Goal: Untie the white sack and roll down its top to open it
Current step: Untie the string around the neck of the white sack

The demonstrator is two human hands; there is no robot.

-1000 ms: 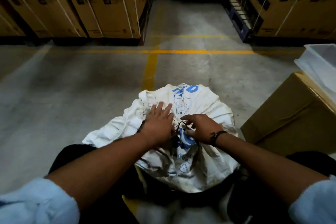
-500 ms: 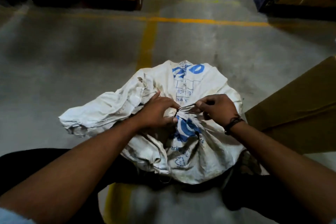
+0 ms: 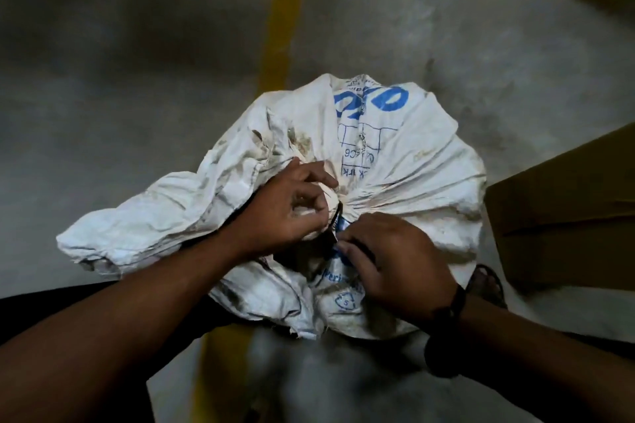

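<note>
While left hand (image 3: 288, 213) fingers clutch white sack (image 3: 412, 154) neck | right hand (image 3: 395, 261) fingers pinch dark tie (image 3: 335, 225)

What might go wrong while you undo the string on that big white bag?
The right hand pinches the dark tie where the left hand grips the bunched top of the white sack; tugging the wrong strand might tighten the knot instead. The sack also looks worn and frayed along its near edge, so a hard pull may rip it.
</note>
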